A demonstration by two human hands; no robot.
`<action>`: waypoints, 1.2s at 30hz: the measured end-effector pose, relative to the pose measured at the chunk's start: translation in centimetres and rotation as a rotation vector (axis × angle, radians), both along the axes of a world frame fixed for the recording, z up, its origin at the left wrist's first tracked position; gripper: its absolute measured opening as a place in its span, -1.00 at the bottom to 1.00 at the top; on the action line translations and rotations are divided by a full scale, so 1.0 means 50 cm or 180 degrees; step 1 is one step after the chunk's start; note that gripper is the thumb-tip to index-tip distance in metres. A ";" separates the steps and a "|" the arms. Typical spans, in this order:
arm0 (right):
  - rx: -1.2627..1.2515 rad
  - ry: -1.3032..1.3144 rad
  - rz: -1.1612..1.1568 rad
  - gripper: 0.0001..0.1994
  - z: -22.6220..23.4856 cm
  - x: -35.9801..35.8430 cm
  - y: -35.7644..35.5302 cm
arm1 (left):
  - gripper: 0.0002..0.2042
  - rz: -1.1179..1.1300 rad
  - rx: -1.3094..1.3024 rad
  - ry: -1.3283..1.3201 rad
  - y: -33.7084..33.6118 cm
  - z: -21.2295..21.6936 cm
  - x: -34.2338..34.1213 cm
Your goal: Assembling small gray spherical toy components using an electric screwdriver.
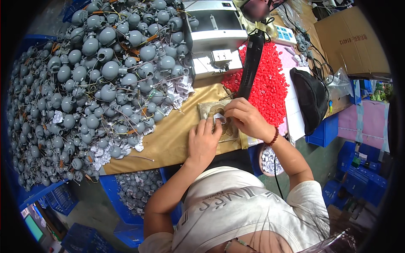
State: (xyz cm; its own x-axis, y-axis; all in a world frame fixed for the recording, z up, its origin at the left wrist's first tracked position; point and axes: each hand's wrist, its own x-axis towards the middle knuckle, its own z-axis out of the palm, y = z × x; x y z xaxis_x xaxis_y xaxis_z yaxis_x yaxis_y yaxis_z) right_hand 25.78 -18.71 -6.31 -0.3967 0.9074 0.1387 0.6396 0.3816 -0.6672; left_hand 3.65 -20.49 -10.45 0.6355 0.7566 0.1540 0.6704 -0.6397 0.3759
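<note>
Left hand (pixel 204 141): forearm laid in from the lower edge; fingers slightly bent, the tips at the near side of a small white piece (pixel 219 117). Whether they grip or merely steady it cannot be told.

Right hand (pixel 248 118), beaded bracelet (pixel 275 135) at the wrist: fingers curled, thumb and forefinger drawn close together just over the far side of the same piece. What, if anything, is pinched there is hidden.

Small white piece: one, located over the recessed middle of a square fixture block (pixel 206 110), between both hands. The recess presumably keeps a part from sliding, leaving the fingertips free for fine handling.

Desk (pixel 179 141): covered in gold-brown sheeting, probably to protect the surface.

Grey round-headed parts (pixel 90 122): large heap, wires among them, to the left; seemingly kept loose for easy picking by the left hand.

Red small parts (pixel 272 101): spread to the right, beyond the right hand, likely for quick reach.

Black cylindrical tool (pixel 252 63): slanting, lower end close to the block, apparently for ready access.

White machine (pixel 217 33): beyond the block, leaving the front edge for the hands.
</note>
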 end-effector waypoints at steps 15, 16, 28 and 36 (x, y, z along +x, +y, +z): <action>-0.1662 0.0337 -0.0388 -0.58 0.009 -0.011 0.034 | -0.65 -0.0109 0.0015 -0.0246 0.009 -0.007 -0.007; -0.1429 0.0099 -0.0304 -0.58 0.009 -0.012 0.033 | -0.65 -0.0102 0.0011 -0.0266 0.009 -0.007 -0.006; -0.0835 0.0221 -0.0423 -0.67 -0.021 -0.015 0.017 | -0.74 -0.0019 0.0018 -0.0358 0.020 0.005 0.008; -0.0611 0.0618 -0.0650 -0.62 -0.055 -0.022 -0.009 | -0.63 0.0007 -0.0022 -0.0454 0.020 -0.005 0.009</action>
State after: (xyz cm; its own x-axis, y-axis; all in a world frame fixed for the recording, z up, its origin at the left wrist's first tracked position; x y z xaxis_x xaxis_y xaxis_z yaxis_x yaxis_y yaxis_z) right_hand 24.69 -19.16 -9.04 -0.1871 0.9823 0.0126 0.5439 0.1143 -0.8313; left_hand 4.10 -19.49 -10.70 0.6058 0.7593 0.2375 0.6112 -0.6353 0.4720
